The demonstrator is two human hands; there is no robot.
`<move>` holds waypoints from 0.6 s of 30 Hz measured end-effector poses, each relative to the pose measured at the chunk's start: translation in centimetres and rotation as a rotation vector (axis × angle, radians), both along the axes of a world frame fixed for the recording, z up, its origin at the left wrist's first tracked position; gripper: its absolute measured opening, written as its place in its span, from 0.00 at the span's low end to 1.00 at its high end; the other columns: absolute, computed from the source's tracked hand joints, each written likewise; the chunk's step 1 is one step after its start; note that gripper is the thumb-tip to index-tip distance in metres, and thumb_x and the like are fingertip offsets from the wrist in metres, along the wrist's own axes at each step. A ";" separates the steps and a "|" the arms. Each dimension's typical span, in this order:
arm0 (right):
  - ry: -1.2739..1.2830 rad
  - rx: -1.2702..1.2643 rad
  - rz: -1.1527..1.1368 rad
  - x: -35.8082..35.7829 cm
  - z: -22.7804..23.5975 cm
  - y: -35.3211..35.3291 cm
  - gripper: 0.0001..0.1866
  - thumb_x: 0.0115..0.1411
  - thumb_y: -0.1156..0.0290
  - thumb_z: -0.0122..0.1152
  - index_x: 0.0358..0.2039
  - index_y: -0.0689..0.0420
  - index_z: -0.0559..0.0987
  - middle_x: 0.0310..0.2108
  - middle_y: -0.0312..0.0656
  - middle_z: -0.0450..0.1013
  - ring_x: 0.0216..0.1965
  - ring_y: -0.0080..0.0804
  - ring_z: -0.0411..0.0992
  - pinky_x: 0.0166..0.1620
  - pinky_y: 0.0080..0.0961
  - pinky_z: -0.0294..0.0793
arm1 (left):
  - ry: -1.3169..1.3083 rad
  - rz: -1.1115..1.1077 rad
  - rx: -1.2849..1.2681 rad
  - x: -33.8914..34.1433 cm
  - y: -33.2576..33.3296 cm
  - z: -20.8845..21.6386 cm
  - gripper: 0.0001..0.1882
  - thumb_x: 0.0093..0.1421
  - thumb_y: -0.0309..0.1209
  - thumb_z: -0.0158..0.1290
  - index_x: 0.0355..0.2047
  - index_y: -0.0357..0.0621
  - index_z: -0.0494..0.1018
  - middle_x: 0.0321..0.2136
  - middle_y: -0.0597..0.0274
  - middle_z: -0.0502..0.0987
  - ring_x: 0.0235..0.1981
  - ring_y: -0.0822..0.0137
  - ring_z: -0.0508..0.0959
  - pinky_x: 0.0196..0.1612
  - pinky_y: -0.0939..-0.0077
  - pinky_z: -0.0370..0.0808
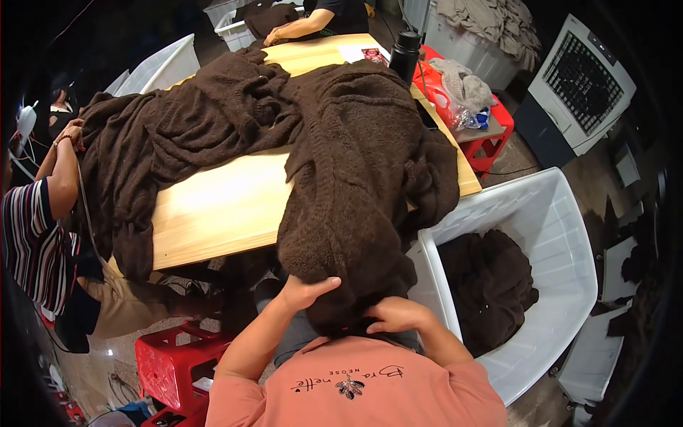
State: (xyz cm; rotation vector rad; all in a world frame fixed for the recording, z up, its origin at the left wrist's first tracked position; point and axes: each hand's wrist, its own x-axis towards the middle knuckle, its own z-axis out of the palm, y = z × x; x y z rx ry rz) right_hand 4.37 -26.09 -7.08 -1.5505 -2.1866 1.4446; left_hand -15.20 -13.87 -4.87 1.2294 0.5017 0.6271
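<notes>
A dark brown knitted garment (348, 164) lies over the near right part of the wooden table (220, 213) and hangs off its front edge to my lap. My left hand (307, 292) grips its near end, thumb on top and the other fingers hidden under the cloth. Lower and to the right, my right hand (395, 314) is curled closed at the garment's hanging edge, its fingertips partly hidden in the folds. More brown knitwear (206, 114) is heaped across the table's left and far side.
Right of me stands a white plastic tub (562, 285) with brown knitwear inside. A black bottle (405, 57) is at the table's far right corner, near a red stool (491, 135). Another red stool (171, 356) stands left. Co-workers sit left (43, 220) and across (334, 18).
</notes>
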 end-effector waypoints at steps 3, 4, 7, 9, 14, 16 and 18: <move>0.532 0.381 -0.310 -0.2 2.2 -0.1 0.10 0.49 0.74 0.61 0.33 0.62 0.75 0.30 0.44 0.73 0.29 0.39 0.73 0.35 0.29 0.72 | 0.264 -0.079 0.139 -2.3 -1.2 1.5 0.27 0.51 0.29 0.56 0.51 0.36 0.63 0.51 0.55 0.66 0.54 0.60 0.63 0.57 0.66 0.57; 0.460 0.427 -0.484 -0.3 2.7 0.3 0.12 0.48 0.76 0.61 0.35 0.62 0.75 0.32 0.45 0.73 0.31 0.40 0.72 0.36 0.30 0.71 | 0.339 -0.168 0.383 -3.3 -1.0 1.3 0.26 0.53 0.31 0.54 0.51 0.37 0.64 0.53 0.52 0.64 0.57 0.57 0.59 0.59 0.65 0.53; 0.113 0.910 -0.701 -0.4 2.7 2.6 0.21 0.45 0.80 0.60 0.42 0.62 0.71 0.42 0.50 0.69 0.40 0.45 0.70 0.43 0.32 0.70 | 0.438 -0.104 0.550 -5.3 -1.6 1.5 0.25 0.53 0.31 0.54 0.51 0.37 0.64 0.54 0.48 0.62 0.58 0.53 0.58 0.60 0.64 0.51; -0.027 0.885 -0.662 -0.3 1.9 3.9 0.30 0.44 0.79 0.61 0.51 0.62 0.65 0.49 0.53 0.63 0.51 0.50 0.62 0.52 0.35 0.63 | 0.613 0.126 0.973 -6.1 -0.5 2.0 0.20 0.51 0.29 0.54 0.46 0.38 0.68 0.46 0.47 0.69 0.50 0.50 0.67 0.54 0.63 0.60; 0.007 0.863 -0.603 -1.6 0.8 3.9 0.35 0.43 0.79 0.63 0.54 0.63 0.61 0.52 0.55 0.60 0.52 0.51 0.60 0.53 0.36 0.62 | 0.157 0.805 0.402 -10.9 2.6 8.8 0.12 0.55 0.30 0.51 0.38 0.35 0.72 0.35 0.56 0.74 0.32 0.64 0.73 0.39 0.69 0.71; 0.051 0.969 -0.563 -2.6 2.9 3.9 0.35 0.42 0.80 0.62 0.53 0.64 0.62 0.52 0.55 0.60 0.51 0.52 0.61 0.53 0.38 0.62 | 0.088 0.553 0.840 -12.3 -0.3 14.0 0.11 0.52 0.35 0.51 0.27 0.39 0.71 0.24 0.64 0.72 0.25 0.71 0.73 0.30 0.77 0.71; 0.145 1.121 -0.464 -3.8 6.2 3.6 0.35 0.38 0.84 0.62 0.50 0.66 0.64 0.52 0.57 0.59 0.51 0.53 0.61 0.52 0.39 0.63 | 0.125 -0.420 0.873 -11.1 0.0 16.3 0.23 0.44 0.32 0.47 0.43 0.42 0.73 0.17 0.57 0.72 0.18 0.59 0.73 0.20 0.71 0.69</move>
